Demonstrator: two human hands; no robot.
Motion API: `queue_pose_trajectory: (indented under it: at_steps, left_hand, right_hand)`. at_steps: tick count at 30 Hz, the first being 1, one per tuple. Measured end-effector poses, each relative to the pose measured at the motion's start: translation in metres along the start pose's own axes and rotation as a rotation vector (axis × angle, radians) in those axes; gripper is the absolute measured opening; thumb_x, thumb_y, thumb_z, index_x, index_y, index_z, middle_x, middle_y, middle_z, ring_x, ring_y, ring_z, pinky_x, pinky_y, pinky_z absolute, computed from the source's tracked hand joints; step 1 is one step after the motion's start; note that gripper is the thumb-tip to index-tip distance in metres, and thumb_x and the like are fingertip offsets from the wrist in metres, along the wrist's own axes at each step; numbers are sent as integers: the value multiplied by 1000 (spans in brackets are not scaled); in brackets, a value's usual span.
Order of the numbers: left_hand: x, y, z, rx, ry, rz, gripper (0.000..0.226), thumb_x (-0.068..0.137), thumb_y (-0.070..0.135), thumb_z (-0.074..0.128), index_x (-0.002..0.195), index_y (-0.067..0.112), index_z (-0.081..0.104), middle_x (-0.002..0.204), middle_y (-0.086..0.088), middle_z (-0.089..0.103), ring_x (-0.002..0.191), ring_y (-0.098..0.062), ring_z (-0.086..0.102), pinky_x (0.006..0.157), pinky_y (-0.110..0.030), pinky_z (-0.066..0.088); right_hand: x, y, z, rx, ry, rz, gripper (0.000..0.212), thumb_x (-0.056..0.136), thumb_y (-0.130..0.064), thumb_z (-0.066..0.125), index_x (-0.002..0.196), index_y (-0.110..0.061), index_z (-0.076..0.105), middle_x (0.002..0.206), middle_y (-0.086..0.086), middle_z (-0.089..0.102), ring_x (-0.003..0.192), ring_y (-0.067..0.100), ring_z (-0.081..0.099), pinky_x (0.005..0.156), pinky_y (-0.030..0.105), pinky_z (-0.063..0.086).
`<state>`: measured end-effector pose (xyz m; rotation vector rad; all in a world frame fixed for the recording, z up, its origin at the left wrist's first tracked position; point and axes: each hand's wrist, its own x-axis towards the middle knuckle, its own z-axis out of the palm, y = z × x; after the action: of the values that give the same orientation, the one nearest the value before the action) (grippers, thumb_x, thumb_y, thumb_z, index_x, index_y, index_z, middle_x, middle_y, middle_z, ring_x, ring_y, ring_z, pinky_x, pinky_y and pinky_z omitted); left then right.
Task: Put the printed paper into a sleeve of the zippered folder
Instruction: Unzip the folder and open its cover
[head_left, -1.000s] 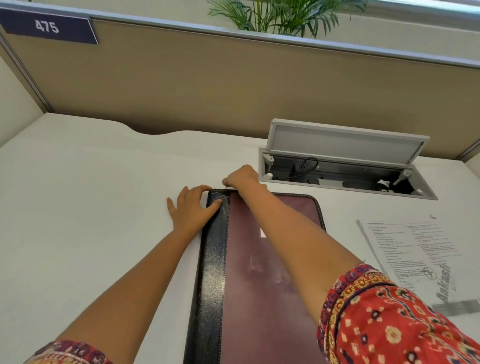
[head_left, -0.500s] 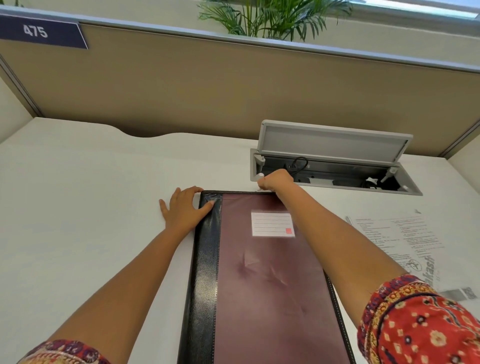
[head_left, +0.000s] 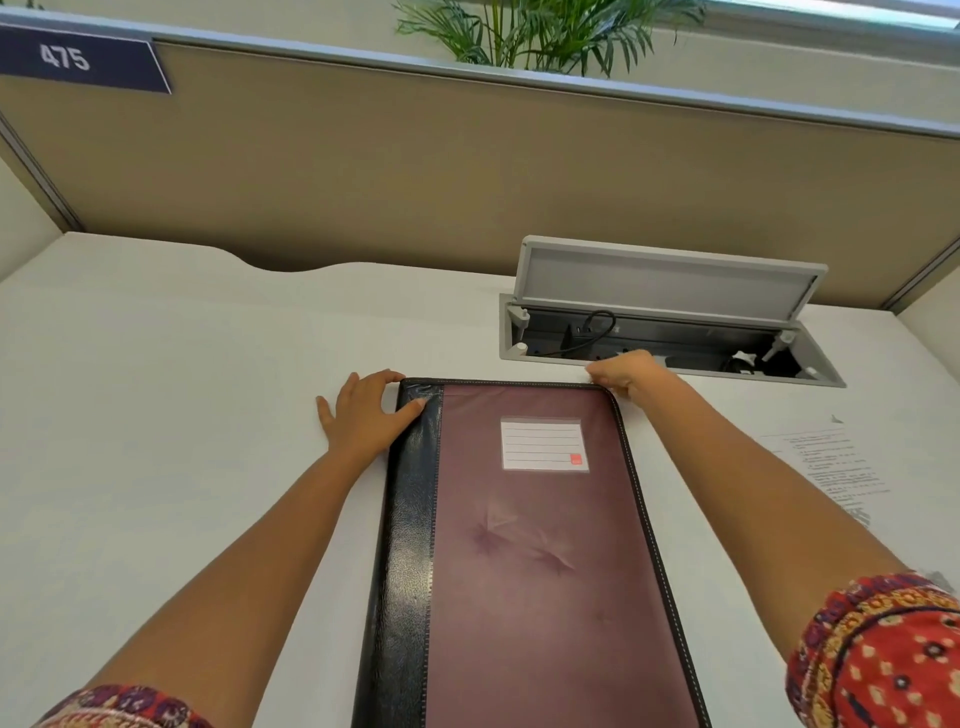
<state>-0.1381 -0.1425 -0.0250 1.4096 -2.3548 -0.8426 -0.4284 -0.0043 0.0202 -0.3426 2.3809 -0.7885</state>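
The zippered folder (head_left: 524, 545) lies closed on the white desk, maroon with a black spine on its left and a white label near the top. My left hand (head_left: 363, 410) rests flat at the folder's far left corner, thumb on the spine. My right hand (head_left: 621, 371) is pinched at the folder's far right corner, on the zipper line; the zipper pull itself is hidden by the fingers. The printed paper (head_left: 831, 467) lies flat on the desk to the right, partly hidden behind my right forearm.
An open grey cable box (head_left: 670, 332) with a raised lid is set into the desk just behind my right hand. A beige partition (head_left: 467, 171) closes the back of the white desk (head_left: 156, 415). A plant stands beyond it.
My right hand has slid along the folder's far edge from the left corner to the right corner. My left hand has stayed at the spine corner. The label is now uncovered.
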Motion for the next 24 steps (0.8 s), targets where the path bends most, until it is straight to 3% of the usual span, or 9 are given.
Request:
queue_pose_trajectory:
  at_steps: [2, 4, 6, 9, 11, 14, 16, 21, 24]
  left_hand:
    - [1, -1, 0, 8, -4, 4, 51, 80, 58, 54, 124, 35, 46, 144, 4, 41, 144, -21, 12, 112, -57, -5]
    - [1, -1, 0, 18, -10, 10, 51, 81, 59, 52, 125, 34, 45, 145, 4, 40, 144, -21, 12, 112, -58, -5]
    - [1, -1, 0, 22, -16, 10, 52, 81, 59, 51, 126, 34, 44, 146, 4, 40, 144, -22, 11, 111, -59, -6]
    - [0, -1, 1, 26, -11, 17, 53, 82, 59, 50, 128, 33, 44, 146, 4, 39, 145, -21, 11, 111, -59, -6]
    - [-3, -1, 2, 32, 10, 31, 52, 83, 59, 48, 128, 33, 43, 146, 3, 40, 145, -21, 11, 112, -58, -6]
    - [-8, -2, 6, 41, 44, 53, 54, 85, 60, 42, 132, 33, 40, 146, 5, 40, 145, -20, 10, 113, -56, -7]
    - [-10, -2, 8, 55, 54, 61, 56, 86, 61, 38, 135, 33, 37, 148, 4, 38, 145, -19, 10, 113, -54, -6]
    - [-16, -8, 5, 41, 17, 124, 70, 80, 70, 29, 141, 36, 26, 148, -1, 38, 144, -19, 14, 115, -49, -2]
    - [-17, -10, 4, 53, -8, 151, 60, 85, 67, 35, 139, 43, 27, 149, 6, 36, 144, -20, 14, 116, -51, -2]
  right_hand:
    - [0, 10, -8, 120, -40, 23, 20, 82, -20, 67, 72, -15, 51, 79, 3, 53, 60, 11, 47, 67, 24, 46]
    - [-1, 15, -10, 80, -36, 82, 19, 85, -27, 63, 84, -14, 49, 71, 2, 48, 55, 10, 38, 53, 21, 36]
    - [0, 18, -11, 63, -11, 95, 18, 86, -28, 62, 81, -15, 52, 66, 1, 49, 53, 10, 36, 49, 23, 28]
    - [-5, 27, -10, 160, 21, -5, 12, 84, -19, 65, 75, -12, 61, 76, 2, 59, 65, 9, 50, 56, 21, 34]
    - [-14, 36, -11, 146, 11, -170, 13, 88, -13, 61, 94, -5, 69, 92, 2, 62, 72, 9, 54, 61, 20, 40]
    - [-28, 48, -14, 18, -62, -342, 24, 92, -6, 53, 112, -6, 66, 104, 2, 62, 93, 16, 56, 82, 25, 44]
    - [-30, 53, -14, -33, -73, -401, 26, 91, -5, 53, 114, -5, 65, 107, 3, 63, 96, 16, 55, 85, 26, 43]
    - [-24, 53, -7, -125, 88, -468, 20, 87, -12, 62, 104, -5, 71, 103, 13, 71, 92, 23, 64, 81, 27, 45]
    - [-23, 55, -2, -199, 190, -543, 19, 87, -15, 62, 100, -5, 72, 103, 16, 67, 81, 17, 57, 75, 26, 44]
